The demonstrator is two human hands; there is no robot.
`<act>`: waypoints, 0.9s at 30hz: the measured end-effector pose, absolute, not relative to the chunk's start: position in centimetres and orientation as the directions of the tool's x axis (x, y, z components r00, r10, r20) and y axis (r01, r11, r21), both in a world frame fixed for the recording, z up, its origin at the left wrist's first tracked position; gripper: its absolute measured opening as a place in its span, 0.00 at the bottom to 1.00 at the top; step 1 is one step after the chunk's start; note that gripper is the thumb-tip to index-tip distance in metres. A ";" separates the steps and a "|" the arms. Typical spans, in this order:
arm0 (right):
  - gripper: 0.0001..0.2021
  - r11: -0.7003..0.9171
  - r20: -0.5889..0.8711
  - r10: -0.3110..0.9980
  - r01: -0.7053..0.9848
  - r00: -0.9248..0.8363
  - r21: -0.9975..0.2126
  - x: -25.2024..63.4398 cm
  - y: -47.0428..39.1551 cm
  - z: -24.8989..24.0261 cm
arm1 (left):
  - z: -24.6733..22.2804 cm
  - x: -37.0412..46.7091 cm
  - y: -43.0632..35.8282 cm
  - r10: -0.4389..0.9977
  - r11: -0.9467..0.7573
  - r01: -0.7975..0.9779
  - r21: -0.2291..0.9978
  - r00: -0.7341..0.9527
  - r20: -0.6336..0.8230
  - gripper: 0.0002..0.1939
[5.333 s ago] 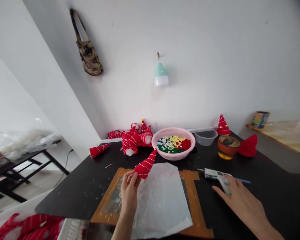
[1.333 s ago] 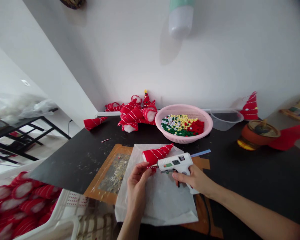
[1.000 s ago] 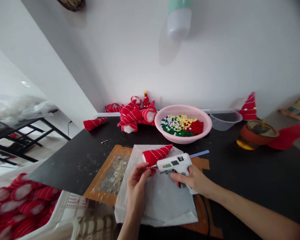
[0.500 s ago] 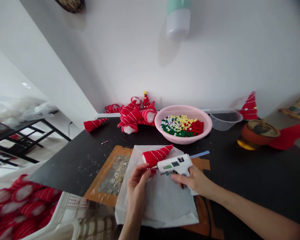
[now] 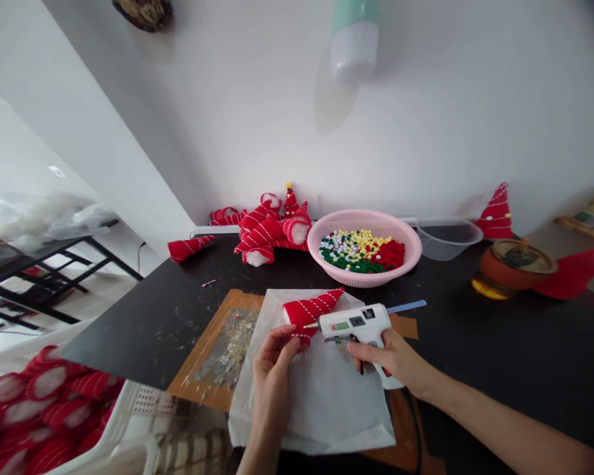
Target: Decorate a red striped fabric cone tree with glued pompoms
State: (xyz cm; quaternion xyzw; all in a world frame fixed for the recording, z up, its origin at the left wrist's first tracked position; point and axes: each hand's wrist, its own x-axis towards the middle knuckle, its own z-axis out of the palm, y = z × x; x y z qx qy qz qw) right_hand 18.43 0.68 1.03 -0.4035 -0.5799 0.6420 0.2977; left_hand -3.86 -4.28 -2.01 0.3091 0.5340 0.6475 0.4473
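A white hot glue gun (image 5: 356, 321) sits in my right hand (image 5: 396, 359), its fingers wrapped around the handle. From the gun's back end sticks a pale blue glue stick (image 5: 406, 306), and its nozzle points left at a red felt cone (image 5: 313, 307) with a red-and-white twisted cord around it. My left hand (image 5: 273, 359) pinches the near edge of the cone, close to the nozzle tip; part of the cone is hidden by the fingers. Beneath lies a white paper sheet (image 5: 336, 409).
A pink basket (image 5: 363, 280) of coloured pompoms stands behind, beside a pile of red cones (image 5: 262, 231). To the right are a clear plastic tub (image 5: 445, 241) and a brown round container (image 5: 515, 264). At lower left, a white crate (image 5: 113, 429) holds more cones.
The glue gun in my right hand has moved a little to the right, and its nozzle now shows beside my left fingers. My left hand stays pinched on the cone.
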 end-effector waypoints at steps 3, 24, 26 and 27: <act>0.19 -0.163 -0.166 0.850 0.051 -0.499 -0.985 18.5 0.6 1.2 | -2.0 -3.9 -4.2 0.909 -0.027 -0.245 0.969 -0.410 -0.079 0.19; 0.18 -0.120 -0.047 0.912 -0.154 -0.408 -0.981 20.3 0.6 1.3 | -0.9 -2.4 -6.5 0.822 0.006 -0.398 0.917 -0.520 -0.231 0.26; 0.19 -0.124 -0.058 0.917 -0.145 -0.396 -0.982 20.6 0.5 1.3 | -0.9 -2.6 -7.3 0.837 0.043 -0.357 0.933 -0.497 -0.228 0.27; 0.19 -0.118 -0.053 0.924 -0.151 -0.380 -0.981 20.7 0.6 1.3 | -0.9 -2.8 -7.6 0.848 0.056 -0.318 0.946 -0.485 -0.213 0.28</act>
